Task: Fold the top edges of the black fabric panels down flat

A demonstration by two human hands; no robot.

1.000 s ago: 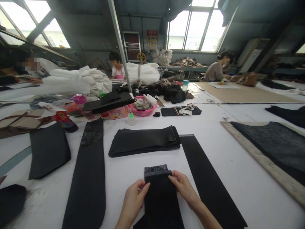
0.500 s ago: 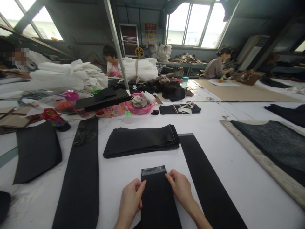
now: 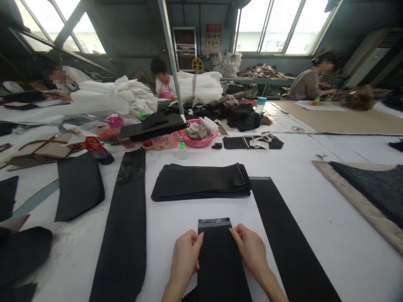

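A black strip of leather-like material (image 3: 220, 260) lies in front of me, with a greyish band across its far end. My left hand (image 3: 185, 256) pinches its left edge between thumb and fingers, just below that band. On the opposite edge, my right hand (image 3: 250, 247) does the same. Beyond them rests a stack of black pieces (image 3: 200, 180). A long black strip (image 3: 292, 239) runs along the right of my right hand, and another wide black strip (image 3: 124, 235) lies to the left of my left hand.
Farther back stand a pink basket (image 3: 199, 140) of small pieces, a small bottle with a green top (image 3: 181, 151) and a red glue tube (image 3: 98, 150). A metal post (image 3: 171, 54) rises behind them. Co-workers sit beyond piles of white material (image 3: 103, 98). Dark fabric (image 3: 371, 188) lies at right.
The whole view has shifted, so things appear farther right. Both hands keep their pinch on the strip's edges, and the strip looks the same.
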